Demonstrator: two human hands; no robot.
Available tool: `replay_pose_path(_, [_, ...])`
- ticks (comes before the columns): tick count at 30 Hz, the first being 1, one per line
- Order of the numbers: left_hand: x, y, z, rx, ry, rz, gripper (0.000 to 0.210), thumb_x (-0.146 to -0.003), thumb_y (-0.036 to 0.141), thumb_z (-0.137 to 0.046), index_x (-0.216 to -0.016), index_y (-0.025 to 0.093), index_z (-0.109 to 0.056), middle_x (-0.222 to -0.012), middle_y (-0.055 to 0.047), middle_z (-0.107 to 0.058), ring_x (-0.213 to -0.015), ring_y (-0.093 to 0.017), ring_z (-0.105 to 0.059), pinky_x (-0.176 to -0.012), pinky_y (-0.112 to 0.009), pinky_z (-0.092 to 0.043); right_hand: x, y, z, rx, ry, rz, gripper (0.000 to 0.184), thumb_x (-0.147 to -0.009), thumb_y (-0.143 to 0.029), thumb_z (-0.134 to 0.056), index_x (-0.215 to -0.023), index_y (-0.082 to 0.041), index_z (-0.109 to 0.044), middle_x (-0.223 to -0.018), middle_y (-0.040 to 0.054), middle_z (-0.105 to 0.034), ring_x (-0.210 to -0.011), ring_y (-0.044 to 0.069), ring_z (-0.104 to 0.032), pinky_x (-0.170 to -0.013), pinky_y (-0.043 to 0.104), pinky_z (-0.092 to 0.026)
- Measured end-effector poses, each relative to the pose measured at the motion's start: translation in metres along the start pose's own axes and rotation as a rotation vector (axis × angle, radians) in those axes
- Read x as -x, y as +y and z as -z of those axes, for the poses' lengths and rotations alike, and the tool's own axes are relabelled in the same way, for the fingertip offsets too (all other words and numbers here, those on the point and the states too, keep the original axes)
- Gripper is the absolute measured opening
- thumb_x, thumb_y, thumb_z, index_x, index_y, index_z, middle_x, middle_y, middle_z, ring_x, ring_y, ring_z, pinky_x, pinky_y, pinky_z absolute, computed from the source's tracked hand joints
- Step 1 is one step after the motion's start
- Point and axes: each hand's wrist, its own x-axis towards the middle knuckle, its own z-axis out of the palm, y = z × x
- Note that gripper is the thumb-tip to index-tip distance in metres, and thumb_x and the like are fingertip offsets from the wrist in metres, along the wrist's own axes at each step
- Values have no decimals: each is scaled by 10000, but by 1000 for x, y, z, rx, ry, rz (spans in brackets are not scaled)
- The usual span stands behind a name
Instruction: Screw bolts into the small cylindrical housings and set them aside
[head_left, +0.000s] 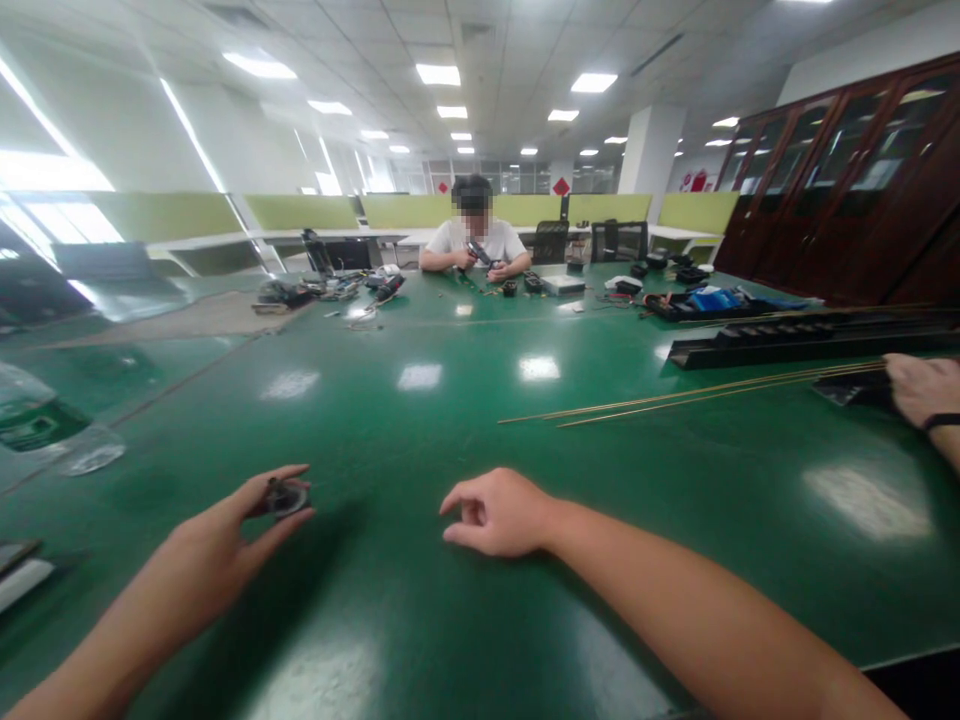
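My left hand grips a small round dark metal part between thumb and fingers, a little above the green tabletop. The part has a ring-like face and a short stub on its upper left; its exact kind is too small to make out. My right hand is near the middle of the table with nothing visible in it. Its fingers are bent, and a gap shows between thumb and forefinger. Both palms are mostly turned out of sight.
Thin brass-coloured rods lie beyond my right hand, beside a black channel. Another person's hand rests at the right edge. Across the table sits a person handling a tool. A plastic bottle is at the left.
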Motion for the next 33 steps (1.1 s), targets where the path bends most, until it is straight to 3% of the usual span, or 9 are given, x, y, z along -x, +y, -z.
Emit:
replay_pose_path(3, [-28,43,-21,112,-148,-176,527,-856,580,-610,-1278,266,-577,-1171,8,-710,-1055,-226,-679,-976,-359,-513,0,-1,3,66,109,-27,201,-888,-245,-590,-1028,-224,-733,-857,9,-741,-756,151,-661,-707,246,-465])
replay_pose_path(7, [-51,91,-63,279,-241,-361,478,-868,464,-632,-1295,254,-581,-1184,-48,-708,-1054,-230,-686,-949,-351,-541,-3,3,8,135,289,-175,209,-866,-160,-527,-969,-225,-697,-943,28,-739,-862,192,-663,-789,286,-465])
replay_pose_path(9, [-52,103,-83,354,-287,-383,490,-879,400,-626,-1338,245,-553,-1186,-56,-709,-1056,-220,-688,-966,-357,-541,-6,6,9,93,328,-264,209,-860,-141,-508,-976,-224,-661,-919,24,-725,-840,189,-654,-764,282,-457])
replay_pose_path(12, [-44,109,-103,444,-251,-350,483,-875,384,-638,-1327,226,-574,-1196,-65,-709,-1063,-227,-688,-972,-364,-546,-8,10,7,-15,350,-311,185,-876,-155,-508,-1014,-223,-612,-904,18,-709,-817,175,-639,-735,265,-444])
replay_pose_path(17, [-30,108,-101,511,-298,-380,303,-878,319,-652,-1175,262,-665,-1106,-23,-736,-977,-196,-706,-887,-312,-573,-8,9,2,-98,327,-289,75,-896,-215,-555,-965,-218,-584,-814,-5,-668,-729,153,-601,-663,246,-406])
replay_pose_path(27, [-28,106,-97,594,-98,-433,173,-879,250,-631,-1048,216,-626,-1203,-93,-662,-1114,-219,-639,-998,-406,-521,-4,11,0,-170,297,-205,138,-978,-310,-488,-940,-206,-570,-811,-1,-642,-737,147,-571,-690,244,-403])
replay_pose_path(33, [-26,107,-92,568,-12,-517,158,-837,182,-677,-987,231,-661,-1147,-68,-627,-1105,-204,-605,-964,-348,-512,-3,7,2,-190,294,-204,210,-996,-359,-467,-973,-194,-596,-807,6,-643,-733,149,-577,-678,245,-400])
